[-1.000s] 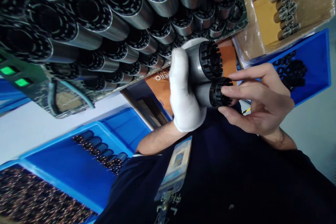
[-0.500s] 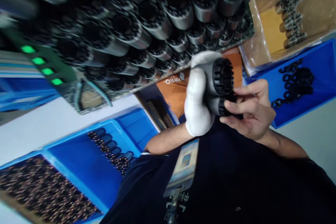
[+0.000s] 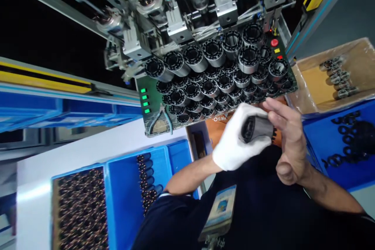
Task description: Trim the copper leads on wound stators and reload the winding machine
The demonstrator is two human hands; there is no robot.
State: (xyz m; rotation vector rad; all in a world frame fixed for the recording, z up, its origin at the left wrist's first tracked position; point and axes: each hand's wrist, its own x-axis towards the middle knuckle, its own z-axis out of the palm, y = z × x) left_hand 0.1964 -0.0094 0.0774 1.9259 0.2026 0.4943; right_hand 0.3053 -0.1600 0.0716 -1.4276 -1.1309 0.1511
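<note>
My left hand (image 3: 231, 140), in a white glove, is wrapped round a grey metal stator core (image 3: 261, 127) lying on its side. One black end of the core faces left, and black teeth show at its right end. My bare right hand (image 3: 294, 140) is just right of that end, fingers stretched out and thumb apart. Whether its fingertips touch the core I cannot tell. Beyond my hands, many similar stator cores (image 3: 214, 52) with black slotted ends stand stacked in rows on a green machine table (image 3: 142, 119).
Pliers (image 3: 162, 119) lie at the table's left corner, near lit green buttons (image 3: 145, 100). Machine clamps (image 3: 225, 6) rise behind the cores. Blue bins with copper-wound parts (image 3: 82, 207) stand left. At right are a cardboard box (image 3: 310, 90) and a blue bin of black rings (image 3: 354, 136).
The view has tilted up, showing the machine. My left hand has turned the core so its end faces left. My right fingers have let go of the black end piece and spread.
</note>
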